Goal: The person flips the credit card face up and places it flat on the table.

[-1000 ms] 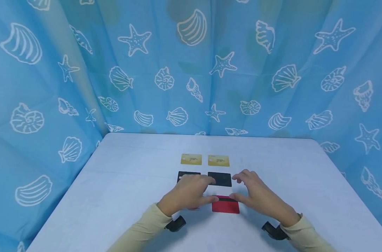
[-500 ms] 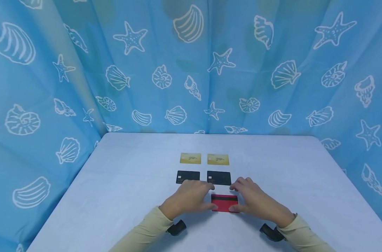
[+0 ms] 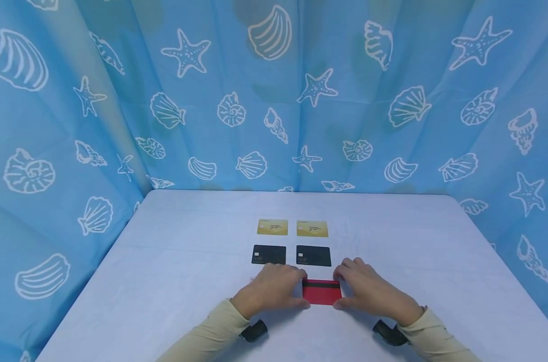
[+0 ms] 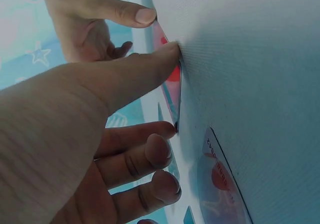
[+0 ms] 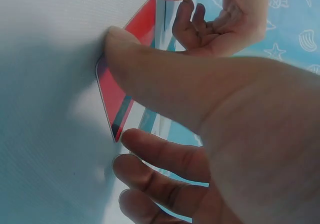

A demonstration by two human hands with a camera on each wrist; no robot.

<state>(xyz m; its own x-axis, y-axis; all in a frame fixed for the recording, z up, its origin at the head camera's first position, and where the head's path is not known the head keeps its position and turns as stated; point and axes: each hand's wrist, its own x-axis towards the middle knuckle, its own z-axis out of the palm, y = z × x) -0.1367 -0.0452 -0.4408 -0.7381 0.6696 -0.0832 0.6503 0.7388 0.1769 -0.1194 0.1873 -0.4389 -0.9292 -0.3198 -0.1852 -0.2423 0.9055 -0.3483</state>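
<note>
A red card (image 3: 321, 292) with a black stripe along its far edge lies on the white table between my two hands. My left hand (image 3: 274, 289) pinches its left end, thumb at the near corner and index finger at the far corner. My right hand (image 3: 369, 289) grips the right end in the same way. In the right wrist view the red card (image 5: 114, 94) shows its striped face, partly behind the thumb. Another card (image 4: 217, 174), bearing a red circle and printed digits, lies beside my left hand in the left wrist view. The head view mostly hides it under that hand.
Two black cards with VIP lettering, left (image 3: 268, 254) and right (image 3: 313, 256), lie just beyond my hands. Behind them are two gold cards, left (image 3: 272, 227) and right (image 3: 312, 229). A blue shell-patterned curtain (image 3: 256, 100) hangs behind the table (image 3: 188, 236).
My hands have come down around the red card. Thumbs and index fingers, earlier apart from or over it, now meet at its corners. The head view has shifted slightly.
</note>
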